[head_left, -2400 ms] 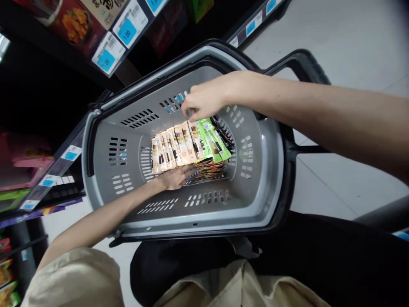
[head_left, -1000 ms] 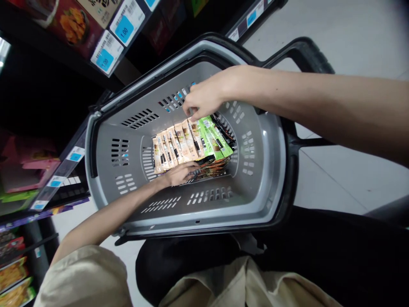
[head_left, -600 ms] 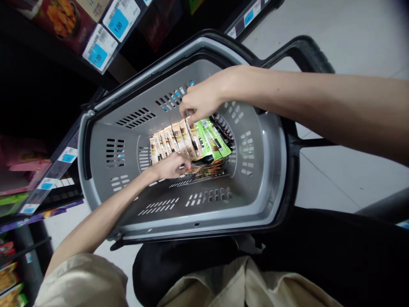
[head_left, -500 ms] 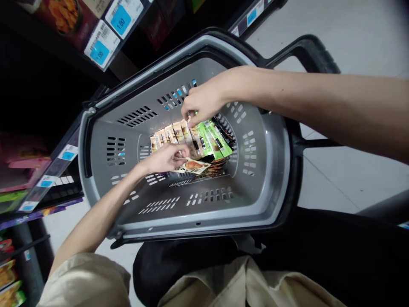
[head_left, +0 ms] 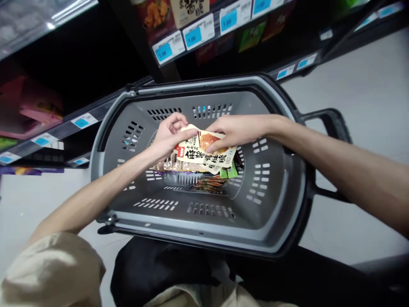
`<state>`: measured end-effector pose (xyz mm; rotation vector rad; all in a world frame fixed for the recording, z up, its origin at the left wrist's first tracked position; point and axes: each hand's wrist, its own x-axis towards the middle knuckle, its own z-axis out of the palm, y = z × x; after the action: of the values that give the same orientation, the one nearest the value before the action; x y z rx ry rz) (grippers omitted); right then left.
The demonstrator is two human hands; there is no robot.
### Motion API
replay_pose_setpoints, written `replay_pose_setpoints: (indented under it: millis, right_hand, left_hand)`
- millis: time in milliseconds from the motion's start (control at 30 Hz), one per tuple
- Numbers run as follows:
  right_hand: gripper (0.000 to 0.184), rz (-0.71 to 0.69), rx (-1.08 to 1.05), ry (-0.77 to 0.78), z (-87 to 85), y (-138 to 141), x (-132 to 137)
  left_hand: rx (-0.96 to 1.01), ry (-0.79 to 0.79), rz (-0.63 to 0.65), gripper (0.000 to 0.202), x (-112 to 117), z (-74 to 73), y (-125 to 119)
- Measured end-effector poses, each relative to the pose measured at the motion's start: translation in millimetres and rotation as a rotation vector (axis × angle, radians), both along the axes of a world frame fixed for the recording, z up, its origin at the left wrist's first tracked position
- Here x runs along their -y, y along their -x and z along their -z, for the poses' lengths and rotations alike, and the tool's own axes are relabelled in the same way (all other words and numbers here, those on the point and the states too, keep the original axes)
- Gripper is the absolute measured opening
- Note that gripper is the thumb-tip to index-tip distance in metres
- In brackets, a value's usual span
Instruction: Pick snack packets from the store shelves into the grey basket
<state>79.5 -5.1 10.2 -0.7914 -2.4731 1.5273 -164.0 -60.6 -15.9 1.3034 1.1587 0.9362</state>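
Both hands are over the inside of a grey shopping basket [head_left: 275, 213]. My left hand [head_left: 168, 138] pinches the left edge of cream-coloured snack packets [head_left: 204, 157] with a food picture and dark lettering. My right hand [head_left: 231, 130] grips the same packets from the upper right, its thumb lying on the front. At least two packets overlap in this stack. Below them, a row of tan packets [head_left: 169, 165] lies along the basket bottom, partly covered. Green packets [head_left: 230, 171] peek out at the right, beside a pile of reddish-brown packets [head_left: 211, 183].
A dark shelf with price tags [head_left: 200, 32] runs behind the basket, with boxed goods [head_left: 190, 12] on it. Pink packaging [head_left: 35, 100] sits on the shelf at left. The black basket handle [head_left: 335, 123] sticks out to the right over the pale floor [head_left: 367, 128].
The cream packets have come up from the basket bottom and now lie between both hands. My right hand has moved from the tan packets onto them. The view has turned and shifted.
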Motion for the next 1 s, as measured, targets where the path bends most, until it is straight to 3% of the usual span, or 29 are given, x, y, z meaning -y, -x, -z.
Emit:
replay_pose_setpoints:
  millis: [267,400,633,767,1000]
  right_hand:
    - [0.043,0.318,-0.083,-0.095,-13.6,7,-1]
    - [0.042,0.438,-0.115,-0.161,-7.4,9,-3]
    - [0.041,0.709,-0.276,-0.21,-1.2,4,-14]
    - [0.044,0.755,-0.354,-0.132,2.4,3,-18]
    - [0.042,0.693,-0.344,-0.092,1.3,4,-15]
  left_hand:
    - [0.206,0.087,0.131,0.054,0,2.6,4]
    - [0.224,0.059,0.031,0.066,3,7.1,2]
    - [0.23,-0.001,-0.175,0.057,-4,16.3,9]
    - [0.196,-0.026,-0.172,0.055,-6,14.4,13]
    - [0.205,0.009,-0.171,0.047,-6,14.1,13]
